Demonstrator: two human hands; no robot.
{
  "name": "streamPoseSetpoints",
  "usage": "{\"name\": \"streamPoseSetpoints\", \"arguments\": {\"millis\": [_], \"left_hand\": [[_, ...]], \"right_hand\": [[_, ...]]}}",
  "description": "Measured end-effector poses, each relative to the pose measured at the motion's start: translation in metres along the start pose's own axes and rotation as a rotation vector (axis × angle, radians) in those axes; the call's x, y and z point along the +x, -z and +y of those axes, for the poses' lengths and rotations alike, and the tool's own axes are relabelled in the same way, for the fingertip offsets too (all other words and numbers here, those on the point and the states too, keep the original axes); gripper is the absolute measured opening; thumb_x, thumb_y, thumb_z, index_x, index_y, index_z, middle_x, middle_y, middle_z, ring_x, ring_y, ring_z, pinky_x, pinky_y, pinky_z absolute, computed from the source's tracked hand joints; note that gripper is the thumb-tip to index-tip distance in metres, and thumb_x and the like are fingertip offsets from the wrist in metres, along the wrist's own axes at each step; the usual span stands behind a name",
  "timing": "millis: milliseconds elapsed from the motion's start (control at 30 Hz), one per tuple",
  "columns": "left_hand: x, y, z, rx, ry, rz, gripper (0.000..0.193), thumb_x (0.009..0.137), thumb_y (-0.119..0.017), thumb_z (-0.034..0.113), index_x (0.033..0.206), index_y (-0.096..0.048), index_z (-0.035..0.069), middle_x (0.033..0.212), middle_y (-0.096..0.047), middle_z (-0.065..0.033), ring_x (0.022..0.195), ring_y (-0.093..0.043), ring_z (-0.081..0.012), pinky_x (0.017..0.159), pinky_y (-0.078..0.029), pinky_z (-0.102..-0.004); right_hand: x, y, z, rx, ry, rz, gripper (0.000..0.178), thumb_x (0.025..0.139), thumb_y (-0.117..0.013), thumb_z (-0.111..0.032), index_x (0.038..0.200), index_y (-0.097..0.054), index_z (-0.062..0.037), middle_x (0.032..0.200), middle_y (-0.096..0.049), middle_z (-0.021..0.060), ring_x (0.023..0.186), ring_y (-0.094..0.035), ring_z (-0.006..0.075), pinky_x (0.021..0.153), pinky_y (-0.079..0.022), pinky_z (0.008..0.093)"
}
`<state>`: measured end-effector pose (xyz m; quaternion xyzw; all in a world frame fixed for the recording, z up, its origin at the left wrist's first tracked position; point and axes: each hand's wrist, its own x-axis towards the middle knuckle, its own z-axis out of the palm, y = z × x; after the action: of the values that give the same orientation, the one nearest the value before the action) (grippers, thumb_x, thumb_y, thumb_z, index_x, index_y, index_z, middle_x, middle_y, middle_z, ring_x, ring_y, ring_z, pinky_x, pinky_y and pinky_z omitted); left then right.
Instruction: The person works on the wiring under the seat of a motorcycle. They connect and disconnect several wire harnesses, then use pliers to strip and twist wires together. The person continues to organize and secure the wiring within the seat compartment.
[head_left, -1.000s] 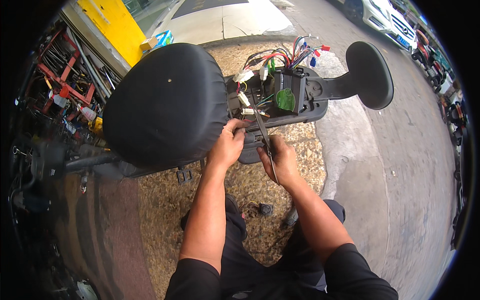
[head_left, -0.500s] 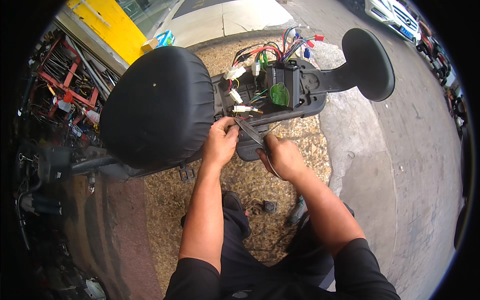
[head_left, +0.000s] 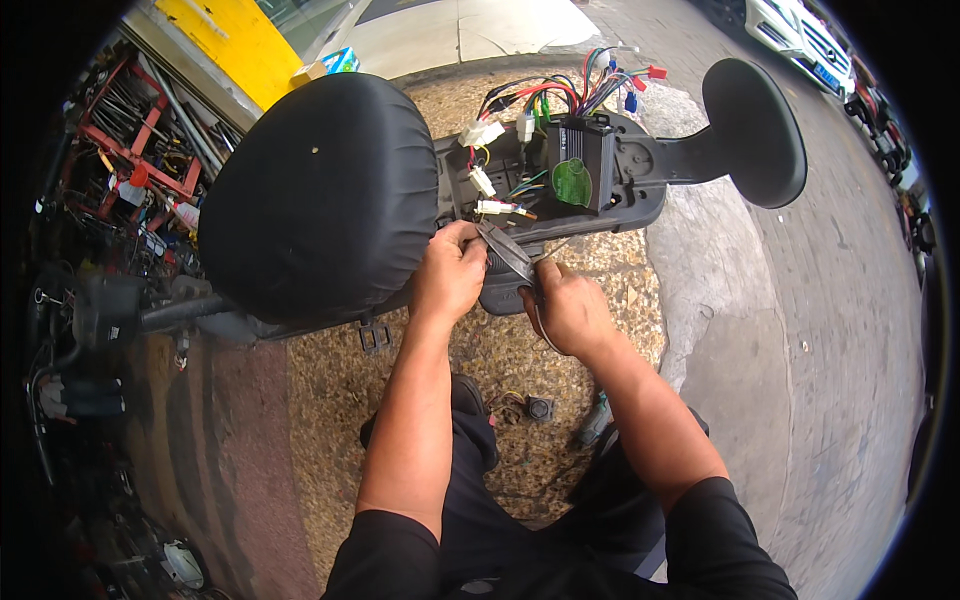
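My right hand [head_left: 572, 308] is closed round a pair of grey metal pliers [head_left: 508, 252], whose long jaws point up and left. A thin pale strand loops down beside that hand. My left hand [head_left: 452, 275] pinches at the tips of the jaws; whatever its fingers hold is hidden. Just beyond both hands is the open black tray [head_left: 635, 205] of a scooter. White plug connectors [head_left: 482, 133] on coloured wires lie in it, next to a finned black controller box [head_left: 583, 160] with a green label. The padded black seat [head_left: 320, 200] is left of my hands.
A black backrest pad [head_left: 755, 135] sticks out at the right end of the scooter. On the ground near my feet lie a small dark square part [head_left: 540, 408] and a greenish tool [head_left: 595, 420]. A red rack of tools [head_left: 140, 130] stands far left; a white car [head_left: 800, 40] is far right.
The whole view has shifted a little, so the scooter sits slightly higher and further right. Both hands keep almost the same grip at the pliers.
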<state>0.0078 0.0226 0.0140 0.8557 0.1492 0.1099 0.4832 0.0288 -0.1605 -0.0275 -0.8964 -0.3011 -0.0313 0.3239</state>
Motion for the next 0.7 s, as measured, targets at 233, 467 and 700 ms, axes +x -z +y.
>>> {"name": "streamPoseSetpoints", "arguments": {"millis": [233,467,700], "left_hand": [[0.001,-0.006,0.000,-0.028,0.073,0.043,0.017,0.089,-0.059,0.014,0.097,-0.069,0.002,0.080,-0.071,-0.0123,0.073,-0.069,-0.0230,0.070,-0.051,-0.0358],[0.003,-0.009,-0.005,-0.020,0.073,0.070,0.016,0.089,-0.060,0.013,0.096,-0.069,0.002,0.078,-0.071,-0.0117,0.071,-0.068,-0.0218,0.068,-0.051,-0.0356],[-0.002,-0.008,0.000,-0.352,0.059,0.032,0.012,0.094,-0.061,0.011,0.098,-0.067,0.001,0.071,-0.064,-0.0038,0.065,-0.059,-0.0095,0.058,-0.046,-0.0287]], "right_hand": [[-0.001,-0.009,-0.006,-0.044,-0.068,0.025,0.030,0.090,-0.068,-0.024,0.105,-0.052,-0.0024,0.089,-0.066,0.0248,0.075,-0.066,0.0469,0.066,-0.053,0.0548],[-0.001,-0.011,-0.002,-0.023,-0.089,0.006,0.031,0.090,-0.067,-0.026,0.103,-0.052,-0.0020,0.090,-0.067,0.0254,0.076,-0.067,0.0470,0.068,-0.054,0.0554],[-0.003,-0.012,0.002,0.163,-0.052,-0.013,0.029,0.090,-0.071,-0.020,0.100,-0.053,0.0003,0.072,-0.065,0.0246,0.071,-0.064,0.0477,0.063,-0.050,0.0536]]}}
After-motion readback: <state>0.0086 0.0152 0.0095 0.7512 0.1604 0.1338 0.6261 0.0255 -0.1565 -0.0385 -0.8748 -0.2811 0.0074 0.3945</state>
